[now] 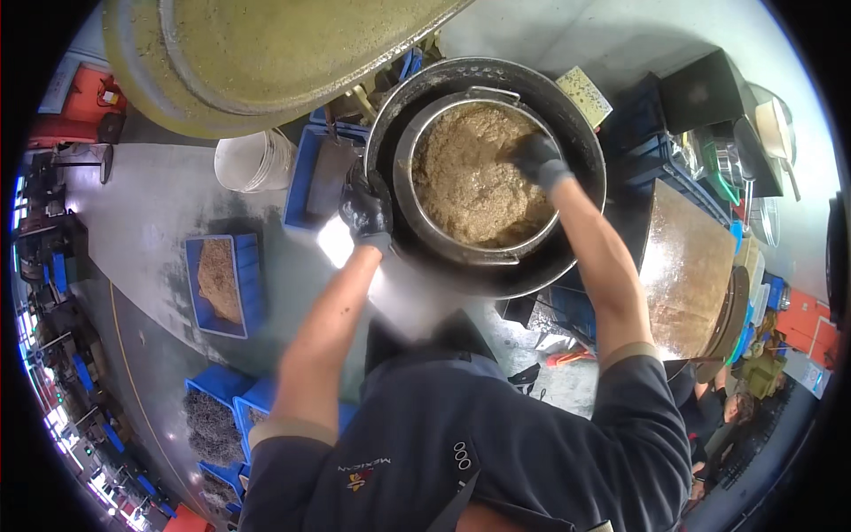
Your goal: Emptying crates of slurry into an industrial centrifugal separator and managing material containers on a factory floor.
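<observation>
Far left on the floor: blue tray (215,285) of tan granular stuff, more blue bins (213,417) below it holding grey wiry scrap, white bucket (253,160) just beside the big drum. Left hand (365,209), black glove, fingers curled shut over the left rim of the metal pot (417,208); looks like a clamp grip on the rim edge, thumb side hidden. Pot sits inside the larger dark drum (576,142), centred, nearly filling it, brimful of sawdust-like tan media (474,191). Right hand (536,156), also gloved, is down on the media at the upper right of the pot, near the rim; fingers partly buried, so can't tell whether they're spread or closed. Judgement: full steel pot = heavy, stiff, won't flex; rim is thin and dusty, so slippery under gloves. Fill is loose, will shift and spill if tilted. Best hold is the two flat handles at top and bottom of the rim, or opposite rim points, kept level. Right of the drum: a flat tan-coated lid or plate (687,275), then blue crates (660,160) and clutter.
</observation>
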